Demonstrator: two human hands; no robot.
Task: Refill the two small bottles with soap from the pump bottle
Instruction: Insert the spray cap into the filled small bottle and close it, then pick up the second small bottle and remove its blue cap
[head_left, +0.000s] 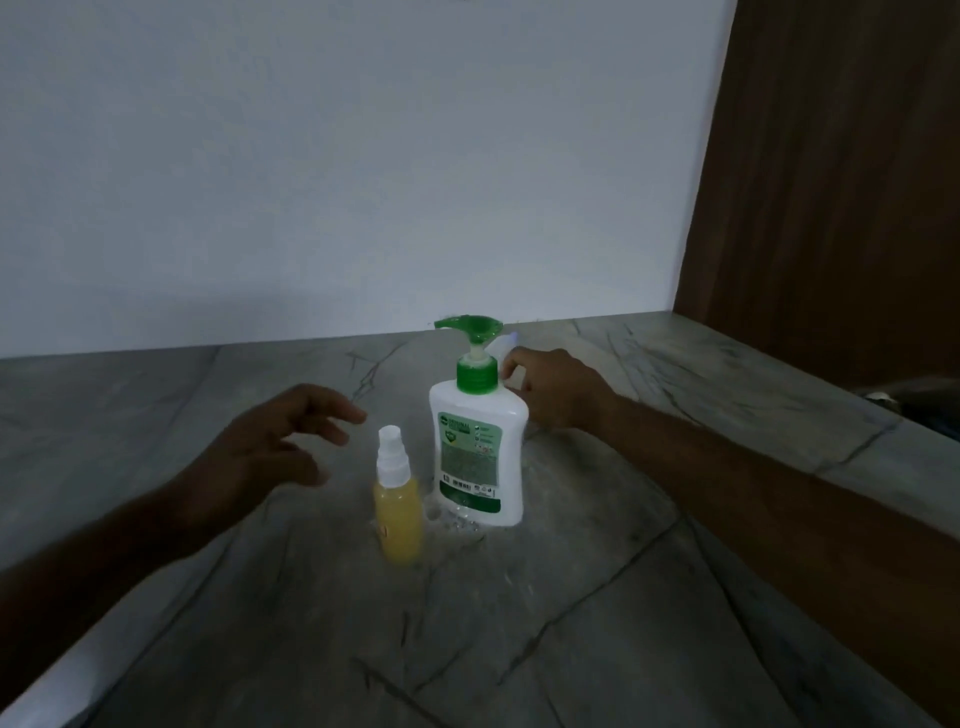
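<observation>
While the pump bottle (478, 447) stands upright on the marble counter (571, 597), its long axis vertical, its green spout points left. It is white with a green collar and label. Just left of it, nearer the camera, the small spray bottle (397, 506) stands upright, yellow liquid inside, white cap. The left hand (270, 441) hovers open beside it, fingers loosely spread. The right hand (550, 387) reaches behind the pump's collar, apparently pinching something pale; its grip is unclear.

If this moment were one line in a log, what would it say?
left hand: open, hovering | right hand: behind pump bottle, grip unclear | yellow spray bottle: capped, upright on counter
</observation>
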